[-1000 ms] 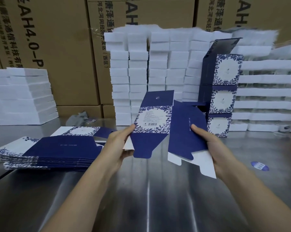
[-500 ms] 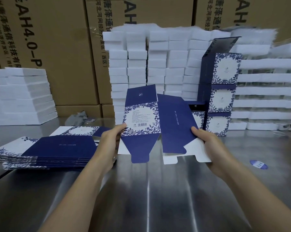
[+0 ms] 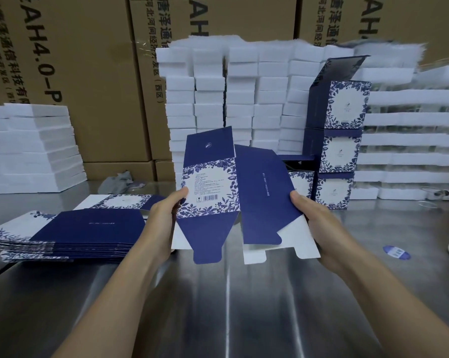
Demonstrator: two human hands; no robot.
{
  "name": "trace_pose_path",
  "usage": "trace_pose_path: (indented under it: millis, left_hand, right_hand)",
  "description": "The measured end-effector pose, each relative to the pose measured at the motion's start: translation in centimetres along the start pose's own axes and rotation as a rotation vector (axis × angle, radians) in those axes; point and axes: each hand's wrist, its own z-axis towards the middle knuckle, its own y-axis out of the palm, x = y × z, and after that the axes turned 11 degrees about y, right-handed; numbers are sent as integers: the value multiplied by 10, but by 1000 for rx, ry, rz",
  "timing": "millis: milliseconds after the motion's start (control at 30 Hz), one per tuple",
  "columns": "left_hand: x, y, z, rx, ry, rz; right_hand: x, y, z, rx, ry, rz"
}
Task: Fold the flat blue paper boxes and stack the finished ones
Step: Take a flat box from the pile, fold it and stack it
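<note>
Now: steel table (image 3: 228, 306). Left hand (image 3: 164, 223) pinches printed-panel edge of blue box blank (image 3: 210, 187); right hand (image 3: 313, 220) grips plain-panel edge. Blank held upright over table, panels closer together than second ago. Flat blank stack (image 3: 76, 228) left, unmoved. Finished boxes (image 3: 342, 151) stacked behind right, before foam blocks (image 3: 244, 99).

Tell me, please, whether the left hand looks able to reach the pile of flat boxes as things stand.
Probably yes, though not freely: the left hand grips the half-opened box, so it must let go first. The pile of flat boxes lies just beside it, with nothing between.
</note>
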Motion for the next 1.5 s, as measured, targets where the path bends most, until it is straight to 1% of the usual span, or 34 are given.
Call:
trace_pose_path:
  millis: [100,233,300,467,567,633,733,800,833,967,1133,1233,1300,1400,1500]
  left_hand:
    - [-2,-4,3,3,25,-19]
    - [-3,-12,11,11,36,-8]
    - [-2,-14,14,-2,16,-11]
    - [-7,-10,19,-19,-7,12]
    - [-6,-3,20,-28,16,-50]
    - [-6,-4,21,-42,33,-18]
    - [-11,-9,19,-28,15,97]
    - [-13,-15,21,-41,-8,78]
    - [-15,-15,23,-74,-13,89]
    - [-11,-8,25,-96,9,129]
    - [-15,-8,24,-152,-22,51]
    - [-17,-9,24,-170,1,105]
    - [-19,-9,22,-149,6,93]
    - [-16,-10,20,-85,11,56]
    - [-17,-11,23,-52,5,54]
  right_hand:
    - [0,1,0,-36,13,50]
    - [0,3,-3,-59,81,58]
    - [1,3,-2,-69,70,96]
    - [2,3,1,-24,4,148]
    - [2,0,0,-58,14,128]
    - [3,1,-1,-77,39,113]
    - [3,2,-1,-56,49,108]
    - [3,2,0,-62,46,95]
    - [4,1,0,-65,46,82]
    - [5,3,2,-9,32,93]
    - [3,2,4,59,-26,118]
    - [3,1,4,66,-22,117]
    - [3,1,3,50,-4,123]
    - [3,3,-1,-18,35,80]
    - [5,4,0,-4,20,81]
